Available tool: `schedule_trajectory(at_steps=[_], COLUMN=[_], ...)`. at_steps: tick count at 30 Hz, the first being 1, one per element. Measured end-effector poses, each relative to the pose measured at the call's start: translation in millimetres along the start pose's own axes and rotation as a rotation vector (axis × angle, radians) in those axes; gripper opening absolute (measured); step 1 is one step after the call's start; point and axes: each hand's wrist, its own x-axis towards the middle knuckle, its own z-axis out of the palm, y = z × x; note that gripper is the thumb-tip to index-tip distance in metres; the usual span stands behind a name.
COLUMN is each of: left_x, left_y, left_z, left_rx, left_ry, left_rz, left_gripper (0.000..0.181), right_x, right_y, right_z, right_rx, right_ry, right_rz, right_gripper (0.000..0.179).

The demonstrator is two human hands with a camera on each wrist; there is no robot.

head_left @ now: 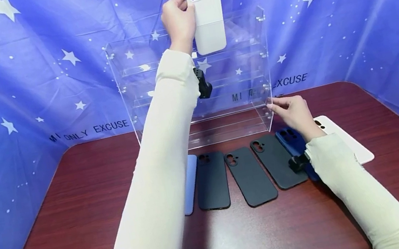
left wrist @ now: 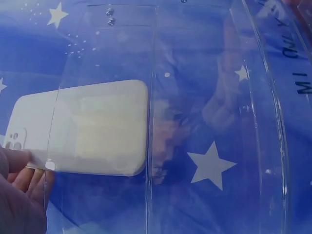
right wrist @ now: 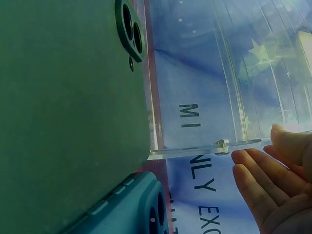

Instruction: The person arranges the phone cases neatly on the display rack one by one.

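My left hand [head_left: 178, 19] pinches a white phone case [head_left: 207, 12] by its edge near the camera cutout. That case stands upright at the top tier of a clear acrylic display rack [head_left: 202, 139], its lower part seen through the clear front strip. In the left wrist view, the fingers hold the camera end of the white case [left wrist: 107, 126]. My right hand [head_left: 293, 112] lightly grips the rack's right side panel, low down. The right wrist view has the thumb and fingers of that hand [right wrist: 278, 180] on either side of the panel's edge [right wrist: 195, 152].
On the brown table [head_left: 245, 245], in front of the rack, lie a light blue case [head_left: 190, 188], several dark cases [head_left: 251, 177], a blue case [head_left: 292, 141] and another white case [head_left: 346, 138]. A starry blue curtain [head_left: 59, 100] hangs behind.
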Motion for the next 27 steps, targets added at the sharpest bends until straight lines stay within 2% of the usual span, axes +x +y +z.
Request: schedule_trajectory(at_steps=[3, 8, 12, 16, 18, 22, 27], left_x=[-1.1, -2.9, -9.7, -21.0, -27.3, -40.6, -59.7], left_y=[-1.7, -6.8, -10.0, -20.0, -28.9, -51.5, -85.9], left_z=[-3.9, -19.4, -39.2, -63.2, -76.8, -103.3, -135.7], left_rx=[0.039, -0.042, -0.171, -0.279, -0.282, -0.220, -0.101], left_ry=[0.015, -0.020, -0.106, -0.192, -0.223, -0.289, -0.383], left_rz=[-0.011, -0.011, 0.012, 0.031, 0.039, 0.054, 0.127], left_gripper=[0.038, 0.041, 0.044, 0.046, 0.046, 0.046, 0.045], right_x=[0.1, 1.3, 1.6, 1.9, 2.3, 1.7, 1.4], right_y=[0, 1, 2, 1, 0, 1, 3], right_z=[0, 1, 2, 3, 3, 2, 1], right_rx=[-0.008, -0.006, -0.002, -0.008, -0.004, 0.003, 0.015], right_ry=[0.004, 0.007, 0.000, -0.004, -0.007, -0.022, -0.028], right_rz=[0.000, -0.011, 0.005, 0.014, 0.014, 0.029, 0.021], right_gripper=[0.031, 0.031, 0.031, 0.032, 0.033, 0.034, 0.034])
